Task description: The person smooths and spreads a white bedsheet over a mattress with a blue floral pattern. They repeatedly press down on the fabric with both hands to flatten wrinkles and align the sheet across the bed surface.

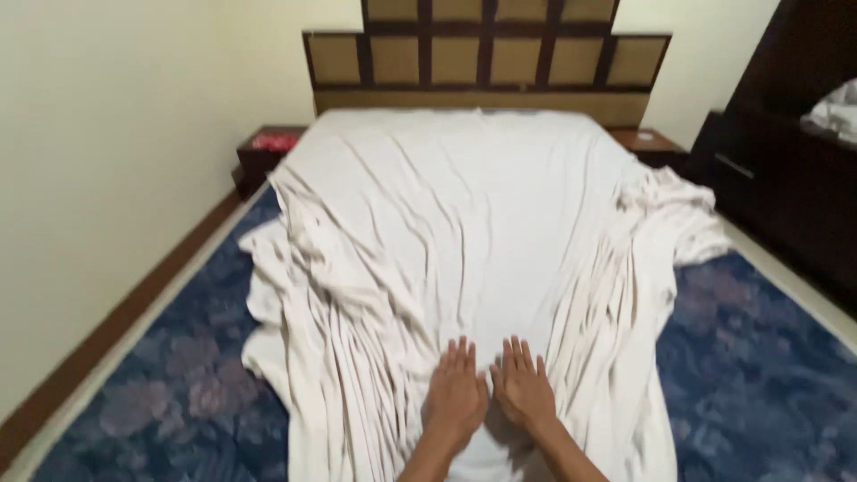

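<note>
A white sheet [464, 223] lies spread over a bed, smooth down the middle and bunched in folds along both sides. My left hand [456, 390] and my right hand [521, 382] rest flat on the sheet side by side near the foot of the bed, fingers spread and pointing toward the headboard. Neither hand grips any cloth. The sheet hangs off the left and right edges onto the blue floral mattress [178, 393] underneath.
A dark wooden headboard [486, 58] with tan panels stands at the far end. Small nightstands sit at the back left [266, 147] and back right [650, 141]. A dark cabinet [786, 178] stands along the right. A pale wall [116, 178] runs on the left.
</note>
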